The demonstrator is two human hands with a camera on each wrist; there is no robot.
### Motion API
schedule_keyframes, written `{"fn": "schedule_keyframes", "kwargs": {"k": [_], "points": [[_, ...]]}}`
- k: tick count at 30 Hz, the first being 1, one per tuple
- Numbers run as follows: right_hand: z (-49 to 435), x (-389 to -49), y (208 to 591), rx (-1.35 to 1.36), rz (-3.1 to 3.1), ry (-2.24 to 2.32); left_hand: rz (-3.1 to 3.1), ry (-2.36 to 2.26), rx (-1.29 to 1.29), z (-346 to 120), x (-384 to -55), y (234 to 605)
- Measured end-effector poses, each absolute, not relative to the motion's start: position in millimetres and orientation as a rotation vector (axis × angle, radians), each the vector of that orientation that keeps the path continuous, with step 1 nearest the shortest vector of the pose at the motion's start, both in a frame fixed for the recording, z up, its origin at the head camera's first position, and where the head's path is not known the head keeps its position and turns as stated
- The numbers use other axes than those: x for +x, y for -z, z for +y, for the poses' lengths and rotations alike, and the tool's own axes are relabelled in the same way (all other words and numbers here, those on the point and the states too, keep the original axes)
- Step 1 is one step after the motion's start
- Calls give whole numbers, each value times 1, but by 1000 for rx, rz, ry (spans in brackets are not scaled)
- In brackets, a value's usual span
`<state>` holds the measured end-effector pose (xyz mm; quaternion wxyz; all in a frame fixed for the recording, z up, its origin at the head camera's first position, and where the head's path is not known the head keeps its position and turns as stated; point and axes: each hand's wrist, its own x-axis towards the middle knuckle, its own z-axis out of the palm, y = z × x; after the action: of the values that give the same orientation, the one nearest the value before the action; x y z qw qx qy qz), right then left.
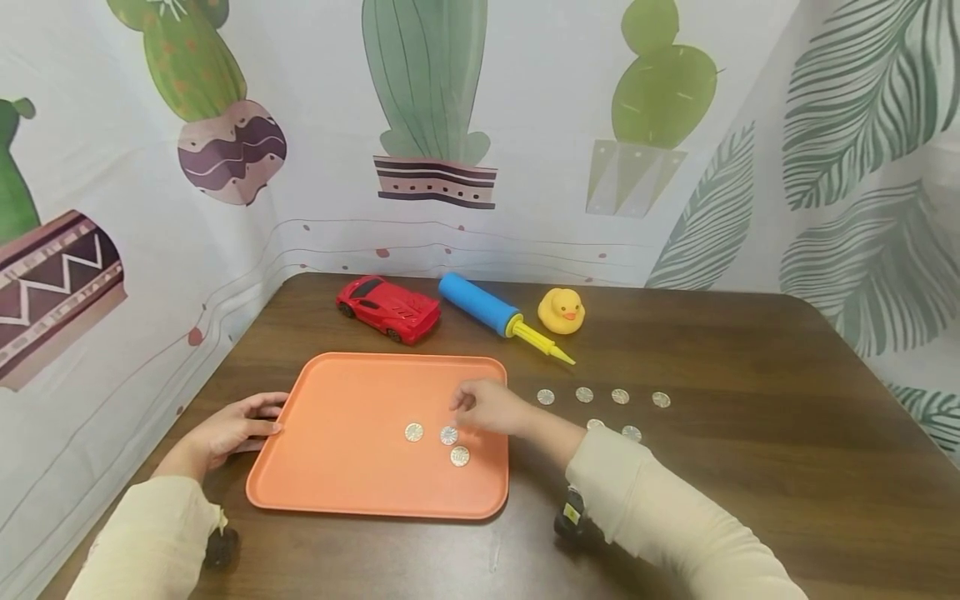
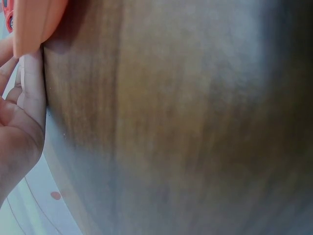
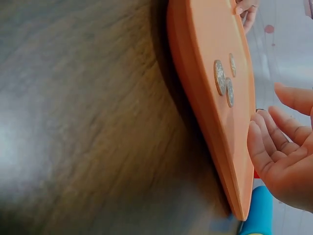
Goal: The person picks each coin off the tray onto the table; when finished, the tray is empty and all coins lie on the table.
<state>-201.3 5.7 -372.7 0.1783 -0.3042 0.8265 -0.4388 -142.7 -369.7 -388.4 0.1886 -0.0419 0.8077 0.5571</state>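
Note:
An orange tray point(image 1: 345, 475) lies on the table, with three coins on it: one coin point(image 1: 414, 432) to the left, another point(image 1: 448, 435) close by the right hand and a third point(image 1: 460, 456) nearer the front. My left hand point(image 1: 228, 429) holds the tray's left edge, thumb at the rim; in the left wrist view its fingers point(image 2: 33, 83) reach the tray's edge. Over the tray's right part is my right hand point(image 1: 487, 406), fingers loosely bent. The right wrist view shows its thumb point(image 3: 293, 95) apart from the forefinger, no coin visible between them.
Several coins point(image 1: 584, 395) lie right of the tray, some close beside the right sleeve point(image 1: 660, 500). Behind the tray are a red toy car point(image 1: 390, 308), a blue and yellow hand pump point(image 1: 480, 304) and a yellow rubber duck point(image 1: 561, 312). A cactus-print cloth point(image 1: 540, 125) hangs behind the table.

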Motion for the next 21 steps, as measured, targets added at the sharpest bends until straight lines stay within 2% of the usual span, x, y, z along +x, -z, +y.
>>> {"fn": "schedule_keyframes", "kwargs": {"k": [21], "points": [[-17, -197, 380, -899, 2573, 808, 2277, -1568, -104, -371, -142, 388]]}}
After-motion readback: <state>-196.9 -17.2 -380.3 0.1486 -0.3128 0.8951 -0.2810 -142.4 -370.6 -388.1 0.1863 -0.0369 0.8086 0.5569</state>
